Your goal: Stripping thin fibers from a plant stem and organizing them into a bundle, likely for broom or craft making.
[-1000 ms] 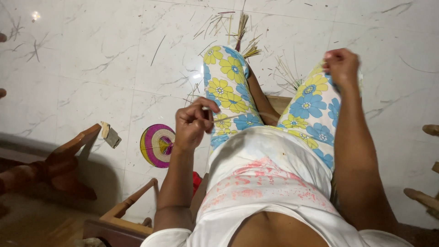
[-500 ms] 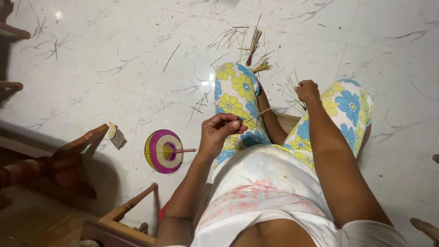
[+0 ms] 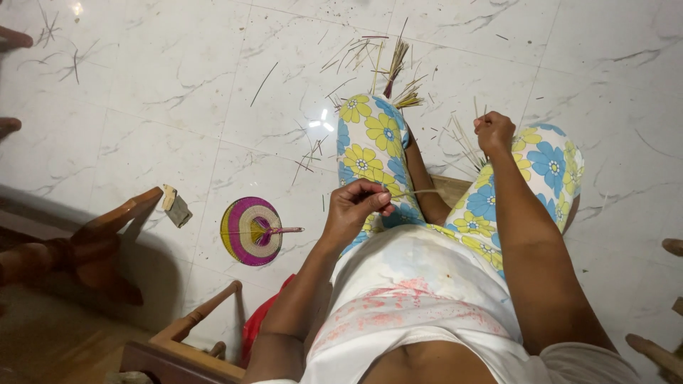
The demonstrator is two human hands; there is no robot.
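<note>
While a thin straw strip [image 3: 416, 192] is pinched over the lap by the left hand [image 3: 356, 210], the closed right hand [image 3: 494, 131], gripping more straws [image 3: 466, 139], has been raised slightly since half a second ago.

woven fan [image 3: 250, 230] on floor [image 3: 178, 92], left of left hand [image 3: 355, 206] | straw pile [image 3: 388, 60] ahead

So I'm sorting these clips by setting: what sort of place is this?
Probably a room in a home used for handcraft. The marble-look tiled floor is strewn with straw stalks, a small woven fan lies on it, and wooden furniture stands at the left. The person's hands pinch a thin strand.
</note>
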